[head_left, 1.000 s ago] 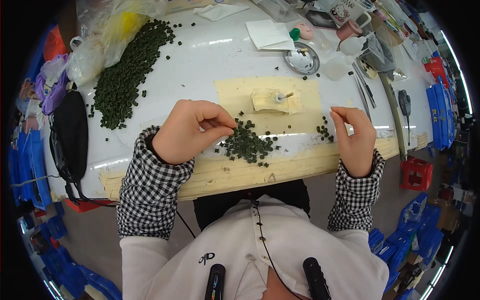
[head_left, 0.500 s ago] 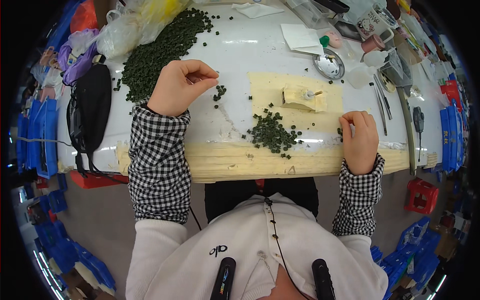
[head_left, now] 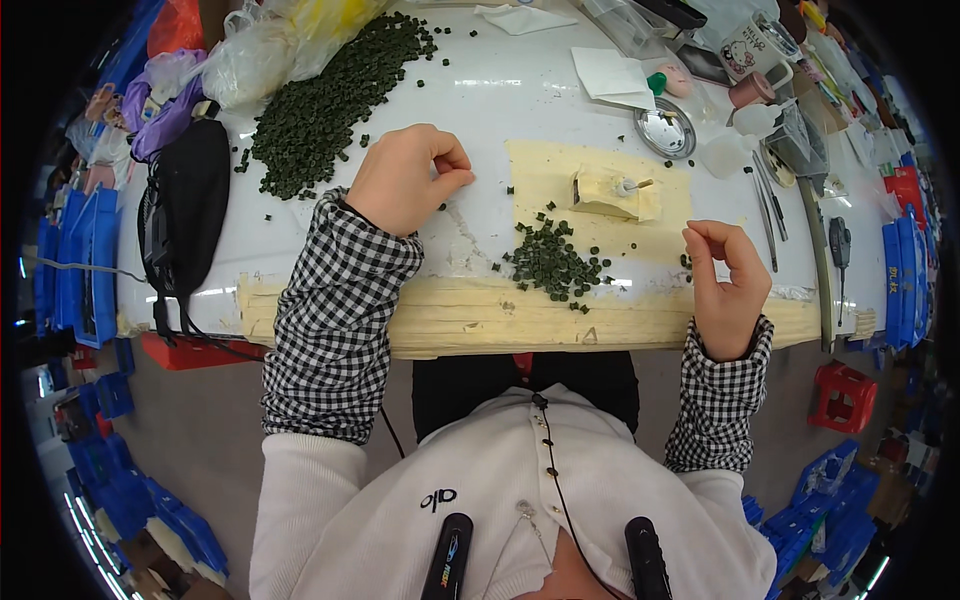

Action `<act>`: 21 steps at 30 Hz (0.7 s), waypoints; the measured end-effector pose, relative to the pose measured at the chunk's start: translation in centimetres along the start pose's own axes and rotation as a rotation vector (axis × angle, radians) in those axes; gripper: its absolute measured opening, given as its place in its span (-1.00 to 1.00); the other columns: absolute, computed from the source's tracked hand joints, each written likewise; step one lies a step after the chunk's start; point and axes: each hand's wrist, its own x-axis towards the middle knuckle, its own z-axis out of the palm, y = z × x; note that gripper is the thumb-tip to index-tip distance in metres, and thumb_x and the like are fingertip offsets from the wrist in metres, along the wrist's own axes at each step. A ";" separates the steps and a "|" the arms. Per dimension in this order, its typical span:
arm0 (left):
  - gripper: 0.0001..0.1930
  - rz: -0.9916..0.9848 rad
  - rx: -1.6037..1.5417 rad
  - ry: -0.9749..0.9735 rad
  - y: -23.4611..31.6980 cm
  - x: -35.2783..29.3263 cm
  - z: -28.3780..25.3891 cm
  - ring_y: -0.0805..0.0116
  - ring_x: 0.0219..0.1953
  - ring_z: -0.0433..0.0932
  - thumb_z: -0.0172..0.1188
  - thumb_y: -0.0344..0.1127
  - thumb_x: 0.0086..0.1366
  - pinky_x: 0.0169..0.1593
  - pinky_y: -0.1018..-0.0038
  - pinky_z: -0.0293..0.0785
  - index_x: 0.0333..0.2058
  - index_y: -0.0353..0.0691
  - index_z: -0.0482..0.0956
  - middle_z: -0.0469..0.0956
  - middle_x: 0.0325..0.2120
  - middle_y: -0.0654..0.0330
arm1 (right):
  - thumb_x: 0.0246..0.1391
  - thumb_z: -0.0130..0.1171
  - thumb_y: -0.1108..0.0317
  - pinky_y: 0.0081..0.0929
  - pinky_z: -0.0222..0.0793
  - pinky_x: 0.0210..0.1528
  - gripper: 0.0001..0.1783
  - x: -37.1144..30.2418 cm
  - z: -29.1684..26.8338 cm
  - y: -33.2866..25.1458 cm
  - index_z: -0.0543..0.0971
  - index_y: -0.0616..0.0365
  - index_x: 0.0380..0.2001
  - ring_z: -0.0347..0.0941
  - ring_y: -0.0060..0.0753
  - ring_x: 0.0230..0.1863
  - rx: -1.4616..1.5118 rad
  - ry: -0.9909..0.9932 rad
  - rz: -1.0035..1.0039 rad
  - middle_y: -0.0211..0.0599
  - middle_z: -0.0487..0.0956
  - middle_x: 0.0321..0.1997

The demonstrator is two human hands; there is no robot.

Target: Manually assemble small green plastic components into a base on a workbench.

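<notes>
My left hand (head_left: pixel 408 180) hovers over the white tabletop with thumb and index fingertips nearly together; anything between them is too small to make out. One small dark green piece (head_left: pixel 442 207) lies just under it. To its upper left spreads a large heap of small dark green pieces (head_left: pixel 325 110). My right hand (head_left: pixel 732 285), fingers curled in a pinch, is by the table's front edge, and what it may hold cannot be seen. A few dark pieces (head_left: pixel 686 262) sit beside its thumb. Between the hands lies a smaller pile of dark green pieces (head_left: pixel 556 262).
A cream block with a short upright pin (head_left: pixel 605 196) rests on a yellow sheet (head_left: pixel 540 165). Behind are white paper (head_left: pixel 612 77), a round metal dish (head_left: pixel 665 130) and a cup (head_left: pixel 752 50). Tweezers (head_left: pixel 762 222) lie right; a black pouch (head_left: pixel 185 210) and plastic bags (head_left: pixel 245 65) lie left.
My left hand has moved right, over where a little cluster of dark pieces showed. My right hand has stayed near its place, its index finger and thumb a bit differently curled.
</notes>
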 end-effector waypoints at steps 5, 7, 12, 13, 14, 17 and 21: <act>-0.89 0.069 -0.020 0.116 0.9 -0.1 0.0 0.53 -0.57 0.35 0.30 -0.40 0.12 -0.48 0.58 0.32 -0.37 -0.29 0.62 0.55 -0.53 0.27 | 0.04 0.22 0.57 -0.62 0.45 -0.25 -0.84 0.4 -0.1 -1.9 0.59 0.35 -0.26 0.54 -0.55 -0.35 0.318 -0.187 0.123 -0.26 0.61 -0.35; -0.90 0.051 -0.086 0.170 1.3 0.2 -0.1 0.57 -0.53 0.42 0.27 -0.42 0.17 -0.46 0.62 0.37 -0.35 -0.31 0.61 0.58 -0.50 0.26 | 0.04 0.23 0.57 -0.64 0.48 -0.19 -0.81 1.1 0.0 -3.1 0.60 0.34 -0.23 0.57 -0.53 -0.30 0.395 -0.263 0.123 -0.24 0.61 -0.33; -0.85 -0.096 -0.847 0.096 3.8 -0.5 0.2 0.49 -0.31 0.60 0.23 -0.47 0.23 -0.26 0.62 0.56 -0.23 -0.37 0.56 0.62 -0.39 0.16 | 0.06 0.21 0.56 -0.67 0.49 -0.20 -0.82 3.6 1.9 -5.1 0.59 0.35 -0.22 0.57 -0.56 -0.31 0.637 -0.446 0.069 -0.24 0.63 -0.29; -0.83 -0.081 -1.015 0.063 4.5 -0.6 0.5 0.48 -0.31 0.60 0.24 -0.48 0.22 -0.25 0.61 0.56 -0.22 -0.38 0.55 0.62 -0.37 0.14 | 0.07 0.21 0.56 -0.68 0.49 -0.20 -0.82 4.3 2.3 -5.5 0.58 0.36 -0.22 0.58 -0.55 -0.30 0.701 -0.476 0.095 -0.24 0.63 -0.29; -0.81 -0.063 -1.182 0.028 5.0 -0.7 0.7 0.46 -0.31 0.61 0.25 -0.49 0.20 -0.23 0.60 0.57 -0.21 -0.40 0.54 0.62 -0.36 0.11 | 0.07 0.21 0.56 -0.68 0.50 -0.19 -0.82 4.9 2.7 -5.8 0.57 0.36 -0.21 0.58 -0.55 -0.30 0.766 -0.507 0.121 -0.23 0.63 -0.29; -0.81 -0.064 -1.389 -0.065 4.7 -1.0 1.2 0.41 -0.28 0.63 0.23 -0.50 0.22 -0.18 0.56 0.60 -0.19 -0.42 0.54 0.63 -0.34 0.07 | 0.10 0.19 0.55 -0.66 0.53 -0.19 -0.80 5.9 4.3 -6.0 0.54 0.37 -0.18 0.60 -0.49 -0.22 1.020 -0.550 0.244 -0.22 0.63 -0.28; -0.81 -0.126 -1.451 -0.085 5.1 -1.5 0.9 0.38 -0.27 0.64 0.16 -0.46 0.29 -0.17 0.56 0.60 -0.15 -0.42 0.56 0.64 -0.31 0.04 | 0.13 0.15 0.55 -0.62 0.55 -0.16 -0.78 5.9 5.1 -4.9 0.53 0.38 -0.14 0.60 -0.45 -0.20 1.170 -0.610 0.366 -0.16 0.63 -0.24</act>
